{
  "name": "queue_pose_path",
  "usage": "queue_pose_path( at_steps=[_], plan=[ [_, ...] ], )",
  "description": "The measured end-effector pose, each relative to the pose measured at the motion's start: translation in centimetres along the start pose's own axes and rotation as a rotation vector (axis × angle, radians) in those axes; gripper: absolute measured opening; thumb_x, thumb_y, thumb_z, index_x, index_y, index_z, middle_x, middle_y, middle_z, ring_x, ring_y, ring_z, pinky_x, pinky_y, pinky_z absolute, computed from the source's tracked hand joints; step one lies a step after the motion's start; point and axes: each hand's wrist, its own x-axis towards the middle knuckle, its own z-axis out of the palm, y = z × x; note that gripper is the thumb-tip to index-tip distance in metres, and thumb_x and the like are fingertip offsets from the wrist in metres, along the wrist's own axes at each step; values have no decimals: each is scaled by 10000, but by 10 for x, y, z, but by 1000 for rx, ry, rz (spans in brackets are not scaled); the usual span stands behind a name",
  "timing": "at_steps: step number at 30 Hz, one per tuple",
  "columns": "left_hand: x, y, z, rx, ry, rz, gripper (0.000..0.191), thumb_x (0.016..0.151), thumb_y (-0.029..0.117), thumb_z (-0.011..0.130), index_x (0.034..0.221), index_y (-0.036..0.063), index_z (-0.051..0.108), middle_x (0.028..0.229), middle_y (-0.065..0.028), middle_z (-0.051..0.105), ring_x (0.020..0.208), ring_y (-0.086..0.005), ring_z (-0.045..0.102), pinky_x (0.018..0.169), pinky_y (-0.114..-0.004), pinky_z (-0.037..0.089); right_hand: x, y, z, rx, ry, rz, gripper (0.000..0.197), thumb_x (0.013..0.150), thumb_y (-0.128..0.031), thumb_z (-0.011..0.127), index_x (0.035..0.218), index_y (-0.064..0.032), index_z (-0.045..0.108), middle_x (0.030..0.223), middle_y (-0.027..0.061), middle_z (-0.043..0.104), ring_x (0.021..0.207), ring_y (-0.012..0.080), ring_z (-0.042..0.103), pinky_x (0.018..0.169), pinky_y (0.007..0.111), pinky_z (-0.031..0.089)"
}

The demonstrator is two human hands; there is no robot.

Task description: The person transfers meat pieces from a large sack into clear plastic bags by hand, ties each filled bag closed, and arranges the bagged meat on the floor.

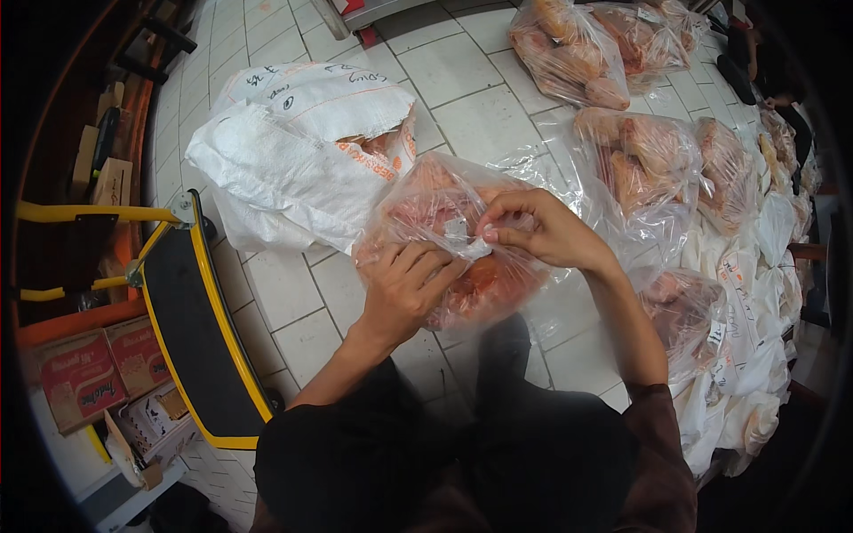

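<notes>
In the middle of the head view, a clear plastic bag of raw meat [493, 286] stands on the floor before my knees. My left hand [410, 283] lies on its near left side, fingers bent against the film; whether they pinch it I cannot tell. With thumb and forefinger my right hand [526, 230] grips the bag's gathered plastic near a small white label [456, 228]. Touching the bag at the upper left is a white woven sack [286, 180] with handwriting and orange print, its torn opening showing more meat.
A yellow-edged platform trolley [200, 320] stands at left beside cardboard boxes [83, 380]. More clear meat bags [640, 160] and white sacks [740, 333] line the right side of the tiled floor. Metal legs [331, 16] stand at the top; a person [786, 100] is at the far upper right.
</notes>
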Motion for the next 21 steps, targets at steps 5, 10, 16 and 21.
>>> queue_pose_path(
  at_steps=[5,10,16,21],
  plan=[
    [2,7,-7,-25,5,-31,327,746,159,663,1060,82,713,969,-29,636,923,-204,616,748,-352,434,-7,-17,15,-225,112,-173,107,858,-30,688,964,-28,702,940,79,694,964,230,625,937,348,452],
    [1,11,-6,-119,159,14,275,750,166,673,1013,102,724,955,-11,669,926,-198,625,732,-346,434,-5,-24,35,-244,277,-275,113,856,-21,633,966,-3,653,946,142,631,961,321,601,890,392,457],
    [5,6,-13,-84,-3,50,184,751,166,667,922,104,696,929,24,664,934,-183,615,783,-340,421,7,-5,39,-257,403,-186,118,866,-18,618,979,-20,651,957,143,621,995,330,578,881,411,452],
    [-24,2,-4,-16,-198,-25,186,752,183,689,905,83,654,915,-2,633,929,-198,593,781,-368,415,11,31,55,-470,601,-238,130,873,-18,608,1000,-13,634,978,148,604,990,347,550,889,425,436]
  ],
)
